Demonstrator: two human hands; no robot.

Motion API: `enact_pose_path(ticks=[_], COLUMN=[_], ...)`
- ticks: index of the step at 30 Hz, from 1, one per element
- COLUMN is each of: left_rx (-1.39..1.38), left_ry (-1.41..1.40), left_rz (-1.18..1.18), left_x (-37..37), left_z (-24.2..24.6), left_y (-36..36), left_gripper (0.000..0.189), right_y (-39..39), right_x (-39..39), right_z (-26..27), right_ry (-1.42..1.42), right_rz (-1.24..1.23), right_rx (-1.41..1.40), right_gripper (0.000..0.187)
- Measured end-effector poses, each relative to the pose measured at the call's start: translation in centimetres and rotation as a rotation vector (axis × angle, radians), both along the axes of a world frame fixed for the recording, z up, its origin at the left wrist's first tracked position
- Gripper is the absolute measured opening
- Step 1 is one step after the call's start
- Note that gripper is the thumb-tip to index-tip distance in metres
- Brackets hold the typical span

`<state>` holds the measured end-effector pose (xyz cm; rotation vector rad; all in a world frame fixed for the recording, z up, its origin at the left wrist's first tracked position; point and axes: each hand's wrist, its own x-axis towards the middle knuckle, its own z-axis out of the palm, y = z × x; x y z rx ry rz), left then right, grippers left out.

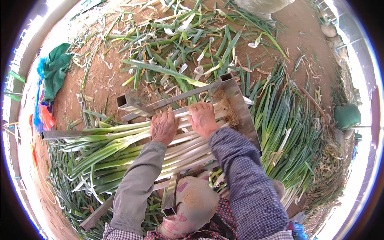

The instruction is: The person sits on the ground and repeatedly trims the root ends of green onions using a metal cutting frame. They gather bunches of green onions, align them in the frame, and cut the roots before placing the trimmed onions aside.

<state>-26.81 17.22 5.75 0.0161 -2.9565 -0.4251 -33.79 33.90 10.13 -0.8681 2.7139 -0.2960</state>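
Note:
Several long green onions (186, 150) lie side by side across a metal frame made of square tubes (180, 97). Their roots (228, 112) are at the frame's upright sheet-metal plate (241, 109), and their green leaves (105, 150) spread to the left. My left hand (164, 126) rests palm down over the white stalks at the far side, its fingers curled over their far edge. To its right, nearer the roots, my right hand (202, 118) lies on the same stalks with bent fingers. The palms and what lies beneath them are hidden.
A large pile of green onions (285, 129) lies to the right, with more leaves (69, 186) at lower left. Cut leaves and peelings (180, 45) litter the soil beyond the frame. A green cloth (57, 72) lies at left, a whitish sack (264, 6) at the top. Tube ends jut out (169, 207).

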Motion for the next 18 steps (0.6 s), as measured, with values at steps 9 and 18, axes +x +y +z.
enact_pose_path(ticks=[9,18], left_rx=[0.008,-0.001], left_ry=[0.021,-0.102], left_rz=[-0.011,0.047], left_x=[0.2,2.5], left_z=[0.4,0.9], left_y=[0.5,2.6], left_gripper=[0.026,0.031], right_y=[4.3,5.0], right_x=[1.8,2.0], right_z=[-4.6,-3.9], right_ry=[0.169,0.164], right_rz=[-0.131,-0.125], right_rx=[-0.292,-0.193], right_gripper=[0.06,0.054])
